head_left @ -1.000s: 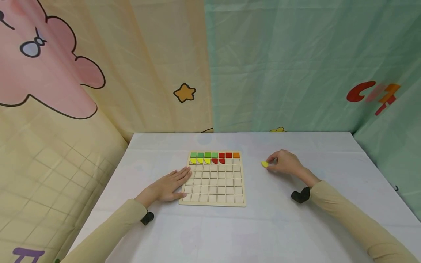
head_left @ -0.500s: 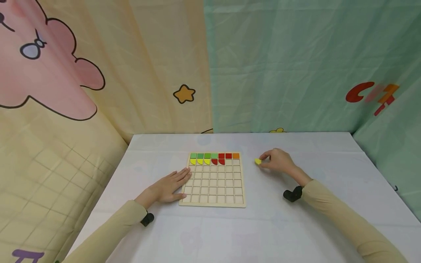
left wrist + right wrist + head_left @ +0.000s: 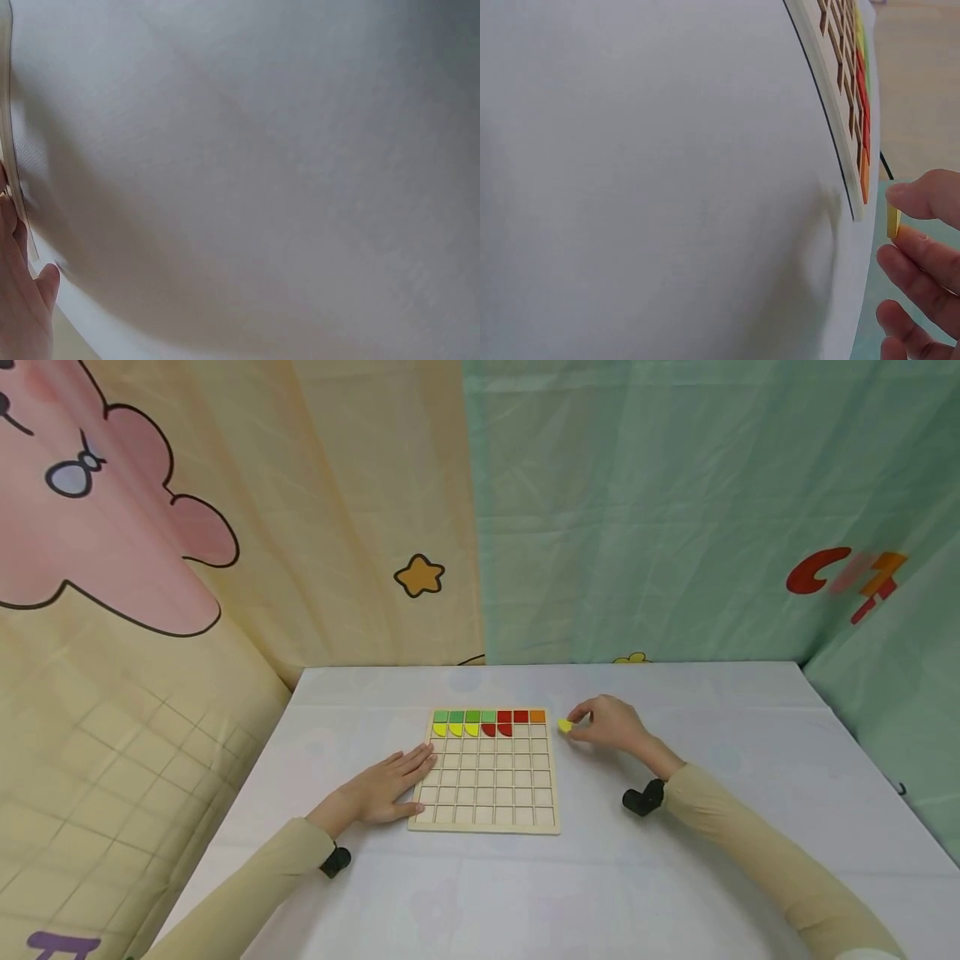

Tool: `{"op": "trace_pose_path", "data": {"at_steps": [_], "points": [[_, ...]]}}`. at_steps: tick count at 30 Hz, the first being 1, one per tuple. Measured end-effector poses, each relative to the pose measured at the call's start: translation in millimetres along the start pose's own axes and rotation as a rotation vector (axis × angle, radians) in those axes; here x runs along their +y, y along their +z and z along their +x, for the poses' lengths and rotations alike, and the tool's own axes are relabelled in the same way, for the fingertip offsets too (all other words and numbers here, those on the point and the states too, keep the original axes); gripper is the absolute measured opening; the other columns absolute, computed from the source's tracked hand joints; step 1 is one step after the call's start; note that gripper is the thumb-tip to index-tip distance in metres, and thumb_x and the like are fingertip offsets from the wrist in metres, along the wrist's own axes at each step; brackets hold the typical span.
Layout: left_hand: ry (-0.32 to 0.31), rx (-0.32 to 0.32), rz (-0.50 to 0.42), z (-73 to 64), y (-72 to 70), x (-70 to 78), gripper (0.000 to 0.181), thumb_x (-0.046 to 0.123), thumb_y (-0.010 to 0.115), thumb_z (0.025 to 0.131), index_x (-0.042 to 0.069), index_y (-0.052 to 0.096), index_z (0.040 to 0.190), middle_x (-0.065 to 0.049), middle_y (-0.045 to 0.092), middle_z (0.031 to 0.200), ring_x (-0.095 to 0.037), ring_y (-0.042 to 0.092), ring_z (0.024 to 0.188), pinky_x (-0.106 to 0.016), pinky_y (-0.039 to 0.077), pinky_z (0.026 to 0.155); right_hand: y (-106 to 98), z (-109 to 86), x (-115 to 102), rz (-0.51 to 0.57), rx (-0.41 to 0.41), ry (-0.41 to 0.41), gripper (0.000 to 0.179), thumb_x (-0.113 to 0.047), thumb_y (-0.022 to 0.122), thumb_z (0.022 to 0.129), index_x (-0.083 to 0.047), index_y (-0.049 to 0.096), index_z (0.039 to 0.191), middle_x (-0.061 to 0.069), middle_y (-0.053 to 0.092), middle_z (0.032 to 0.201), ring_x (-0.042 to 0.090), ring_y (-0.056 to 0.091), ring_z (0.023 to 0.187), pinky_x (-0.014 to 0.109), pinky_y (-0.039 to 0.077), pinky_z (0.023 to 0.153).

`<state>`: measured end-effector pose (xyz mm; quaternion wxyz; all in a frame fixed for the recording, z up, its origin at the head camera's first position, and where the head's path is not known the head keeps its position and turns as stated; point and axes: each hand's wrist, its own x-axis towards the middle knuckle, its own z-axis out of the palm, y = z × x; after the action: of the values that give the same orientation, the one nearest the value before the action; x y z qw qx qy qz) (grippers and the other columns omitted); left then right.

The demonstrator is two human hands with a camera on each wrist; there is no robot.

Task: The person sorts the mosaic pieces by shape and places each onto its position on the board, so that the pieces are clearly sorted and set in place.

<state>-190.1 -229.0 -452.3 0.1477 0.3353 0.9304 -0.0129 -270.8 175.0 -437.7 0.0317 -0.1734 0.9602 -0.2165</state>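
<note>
A wooden grid board [image 3: 483, 828] lies flat on the white table. Its far row holds green, red and orange square tiles; the second row has yellow and red quarter-circle tiles at the left and middle. My left hand [image 3: 381, 787] rests with fingers straight on the board's left edge, its thumb near the front left corner. Just off the board's right edge, my right hand [image 3: 613, 727] pinches a yellow quarter-circle tile [image 3: 565, 726] between thumb and index finger. The right wrist view shows this yellow tile [image 3: 893, 213] edge-on, above the table.
The white table [image 3: 480, 893] stretches around the board on all sides. Behind it hangs a cartoon-printed curtain [image 3: 637, 510], yellow at left and green at right. A small black camera [image 3: 643, 797] sits at the right wrist and another black camera [image 3: 335, 862] at the left.
My right hand has moved left with the yellow tile, from well right of the board to right beside its edge. My left hand has stayed in place.
</note>
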Motion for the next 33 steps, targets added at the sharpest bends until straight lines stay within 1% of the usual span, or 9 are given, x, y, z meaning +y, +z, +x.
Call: {"op": "trace_pose_path", "data": {"at_steps": [7,14,21,25,29,31,33], "points": [[-0.001,-0.003,-0.01,-0.7,-0.1,0.1,0.081,0.055,0.041,0.096,0.008,0.012,0.155,-0.009,0.005,0.164,-0.025,0.007,0.151,-0.048,0.017,0.121,7,10.2,-9,0.005,-0.014,-0.002,0.029,-0.033,0.075,0.079,-0.013,0.076,0.1,0.002,0.074,0.097,0.015,0.06,0.079,0.027,0.048,0.064],[0.009,0.016,-0.006,-1.7,2.5,-0.5,0.081,0.056,0.04,0.096,0.008,0.013,0.155,-0.009,0.007,0.163,-0.026,0.009,0.151,-0.049,0.019,0.12,10,14.2,-20,0.005,-0.017,-0.043,0.029,-0.031,0.075,0.079,-0.011,0.076,0.1,0.004,0.074,0.097,0.017,0.064,0.082,0.029,0.051,0.066],[0.025,0.037,-0.006,-0.7,3.2,-1.9,0.081,0.056,0.041,0.096,0.008,0.014,0.155,-0.01,0.008,0.163,-0.027,0.011,0.151,-0.049,0.02,0.12,13,19.2,-27,0.007,-0.011,-0.069,0.03,-0.032,0.075,0.079,-0.009,0.076,0.1,0.004,0.075,0.096,0.017,0.066,0.083,0.026,0.05,0.061],[0.034,0.046,-0.016,-1.5,2.5,-2.2,0.081,0.056,0.041,0.096,0.007,0.014,0.154,-0.011,0.008,0.163,-0.028,0.012,0.15,-0.051,0.02,0.119,17,21.5,-29,-0.003,-0.009,-0.096,0.03,-0.034,0.076,0.079,-0.01,0.077,0.097,0.002,0.075,0.094,0.018,0.067,0.085,0.027,0.051,0.061],[0.021,0.039,-0.013,-1.8,2.0,-2.1,0.081,0.057,0.04,0.096,0.009,0.012,0.155,-0.009,0.006,0.163,-0.025,0.009,0.151,-0.049,0.019,0.12,21,23.3,-33,0.001,-0.005,-0.104,0.028,-0.035,0.075,0.079,-0.011,0.077,0.095,0.001,0.075,0.094,0.02,0.068,0.089,0.028,0.052,0.063],[0.014,0.033,-0.014,-1.5,2.4,-2.3,0.082,0.057,0.04,0.096,0.009,0.011,0.155,-0.009,0.006,0.163,-0.024,0.009,0.151,-0.049,0.019,0.12,23,24.5,-35,0.006,-0.004,-0.105,0.027,-0.034,0.075,0.08,-0.011,0.077,0.094,0.001,0.075,0.093,0.019,0.067,0.087,0.027,0.051,0.062],[0.006,0.026,-0.013,-1.0,2.9,-2.3,0.082,0.057,0.04,0.096,0.01,0.01,0.155,-0.008,0.005,0.163,-0.024,0.008,0.151,-0.048,0.018,0.121,24,25.6,-38,0.014,-0.005,-0.104,0.026,-0.033,0.075,0.08,-0.011,0.077,0.094,0.001,0.075,0.091,0.017,0.066,0.081,0.026,0.049,0.06]]}}
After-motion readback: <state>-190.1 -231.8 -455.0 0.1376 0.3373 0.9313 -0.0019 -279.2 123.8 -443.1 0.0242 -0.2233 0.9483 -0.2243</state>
